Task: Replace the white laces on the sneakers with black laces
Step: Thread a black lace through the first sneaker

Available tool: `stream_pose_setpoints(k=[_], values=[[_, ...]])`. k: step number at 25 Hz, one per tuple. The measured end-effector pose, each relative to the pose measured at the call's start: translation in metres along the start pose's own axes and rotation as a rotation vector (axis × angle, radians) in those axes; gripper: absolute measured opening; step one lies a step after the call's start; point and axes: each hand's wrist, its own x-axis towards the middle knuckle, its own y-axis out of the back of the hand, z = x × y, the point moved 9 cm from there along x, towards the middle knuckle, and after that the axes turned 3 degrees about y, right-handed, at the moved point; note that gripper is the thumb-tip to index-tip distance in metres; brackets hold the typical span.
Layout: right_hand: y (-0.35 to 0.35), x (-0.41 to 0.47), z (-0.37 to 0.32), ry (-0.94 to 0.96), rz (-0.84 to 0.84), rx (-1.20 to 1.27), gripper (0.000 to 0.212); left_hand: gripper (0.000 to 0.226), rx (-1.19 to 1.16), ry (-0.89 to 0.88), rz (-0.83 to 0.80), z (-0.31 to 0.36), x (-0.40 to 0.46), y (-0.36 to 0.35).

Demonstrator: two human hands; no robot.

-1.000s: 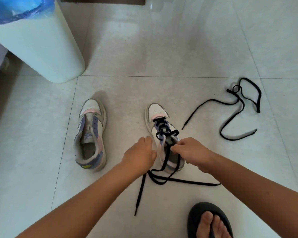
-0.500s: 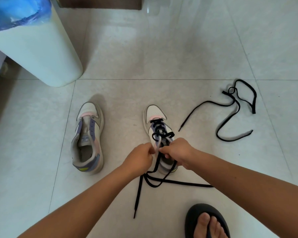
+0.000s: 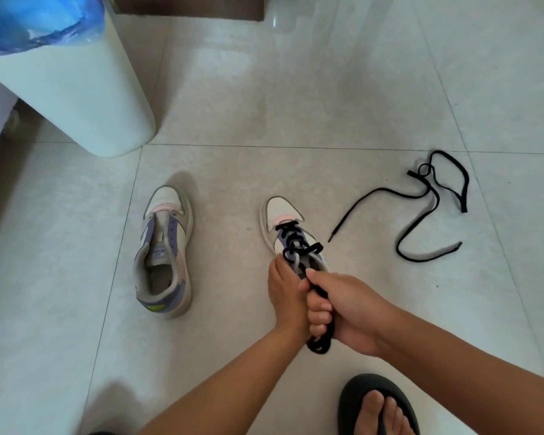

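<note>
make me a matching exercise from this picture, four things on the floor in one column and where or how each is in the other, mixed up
1. unlaced grey and purple sneaker
2. half-laced grey and purple sneaker
3. loose black lace
4. pale round bin

a. top left corner
b. lies alone at right
c. under both hands
d. left of the other shoe

Pairs: 1-d, 2-c, 3-b, 4-a

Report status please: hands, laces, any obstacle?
Right hand grips bunched black lace; left hand holds the half-laced sneaker. Other sneaker unlaced; spare black lace on floor. Nothing blocking.
</note>
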Motion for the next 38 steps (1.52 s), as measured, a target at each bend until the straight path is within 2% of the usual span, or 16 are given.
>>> stream_pose_setpoints(k=[1, 4, 5, 6, 8, 10, 14, 18, 22, 26, 30, 32, 35, 37, 38], values=[[-0.002, -0.001, 0.001, -0.005, -0.004, -0.001, 0.033, 0.055, -0.056, 0.025, 0.005, -0.002, 0.000, -0.002], [-0.005, -0.001, 0.005, -0.016, -0.018, 0.041, 0.037, 0.128, -0.092, 0.041, 0.050, -0.004, 0.005, -0.003], [-0.005, 0.000, 0.005, -0.010, -0.016, 0.045, 0.036, 0.141, -0.104, 0.035, 0.081, -0.004, 0.007, -0.002], [-0.005, 0.000, 0.004, 0.001, -0.009, 0.038, 0.035, 0.141, -0.102, -0.002, 0.103, -0.003, 0.009, -0.002], [-0.005, -0.004, 0.001, 0.041, 0.022, 0.021, 0.033, 0.124, -0.093, -0.070, 0.081, 0.004, 0.011, -0.006], [-0.006, -0.017, 0.001, 0.084, 0.049, 0.065, 0.031, 0.106, -0.111, -0.063, 0.017, 0.006, 0.016, -0.013], [-0.010, -0.038, 0.007, 0.140, 0.044, 0.081, 0.032, 0.090, -0.245, -0.091, -0.001, 0.004, 0.031, -0.007], [-0.010, -0.034, -0.006, 0.175, 0.003, -0.064, 0.034, 0.088, -0.235, -0.143, -0.070, -0.001, 0.042, -0.007], [-0.020, -0.028, -0.014, 0.231, -0.108, -0.269, 0.035, 0.089, -0.204, -0.208, -0.113, 0.004, 0.047, -0.001], [-0.010, -0.031, -0.035, 0.341, -0.070, -0.336, 0.035, 0.091, -0.061, -0.188, -0.144, -0.002, 0.064, 0.006], [-0.005, -0.023, -0.042, 0.377, -0.116, -0.469, 0.036, 0.088, -0.068, -0.200, -0.163, -0.003, 0.063, 0.016], [0.006, -0.018, -0.062, 0.414, -0.062, -0.510, 0.038, 0.075, -0.009, -0.310, -0.099, 0.005, 0.061, 0.030], [0.011, -0.022, -0.087, 0.399, -0.126, -0.564, 0.040, 0.036, 0.153, -0.702, 0.141, 0.032, 0.044, 0.055], [0.011, -0.027, -0.096, 0.390, -0.169, -0.586, 0.040, 0.029, 0.242, -0.834, 0.254, 0.036, 0.037, 0.060], [0.015, -0.029, -0.104, 0.398, -0.133, -0.583, 0.039, 0.029, 0.278, -0.856, 0.272, 0.037, 0.037, 0.060]])
